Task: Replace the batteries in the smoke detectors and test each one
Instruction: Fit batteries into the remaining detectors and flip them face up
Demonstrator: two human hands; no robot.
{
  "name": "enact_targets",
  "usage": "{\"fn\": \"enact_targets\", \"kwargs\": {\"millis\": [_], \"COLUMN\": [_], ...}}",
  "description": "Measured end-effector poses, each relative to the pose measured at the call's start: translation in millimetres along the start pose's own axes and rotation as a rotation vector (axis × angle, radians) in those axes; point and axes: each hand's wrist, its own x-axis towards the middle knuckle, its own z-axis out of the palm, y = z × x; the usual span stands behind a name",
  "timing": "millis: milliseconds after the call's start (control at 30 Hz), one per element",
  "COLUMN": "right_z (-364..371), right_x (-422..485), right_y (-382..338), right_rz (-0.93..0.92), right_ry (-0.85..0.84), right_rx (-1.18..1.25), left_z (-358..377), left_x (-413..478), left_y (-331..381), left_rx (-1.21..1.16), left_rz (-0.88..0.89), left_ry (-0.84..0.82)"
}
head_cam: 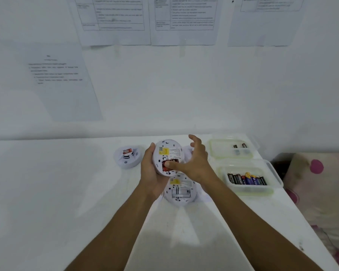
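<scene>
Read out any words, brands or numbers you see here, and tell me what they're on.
Nothing is legible.
Wall sheets: print blurred.
Yellow label on the held smoke detector: too small.
Batteries in the container: lettering blurred.

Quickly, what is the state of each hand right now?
Left hand: grips the smoke detector.
Right hand: open, thumb pressing the red battery.

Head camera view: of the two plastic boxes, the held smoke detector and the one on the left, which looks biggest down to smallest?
1. Near box, full of batteries.
2. Far box and held detector look about alike; unranked.
3. Left detector, though the held one is lifted nearer the camera.
</scene>
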Motion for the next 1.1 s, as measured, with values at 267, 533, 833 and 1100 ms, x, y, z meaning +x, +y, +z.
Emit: {"fn": "enact_targets", "kwargs": {"millis": [267,533,833,1100], "right_z": [39,75,91,69], "right_x": [-12,-24,-35,-42], "right_y": [-13,3,2,-20], "right_rz": [-0.172,-0.410,-0.436,-0.123], "right_ry": [-0.155,-0.448,-0.401,-0.178], "right_rx": [-0.125,-0.922,-1.036,-0.081], "left_z": [-46,-116,-131,-132], "left_x": [-28,-42,-55,-53], "left_y": [38,63,62,65], "left_rx": [-0.007,-0.077,-0.071,-0.110], "left_rz": [0.062,0.077,0.051,0.070], "left_ry": [0.057,0.108,0.148,0.149]}}
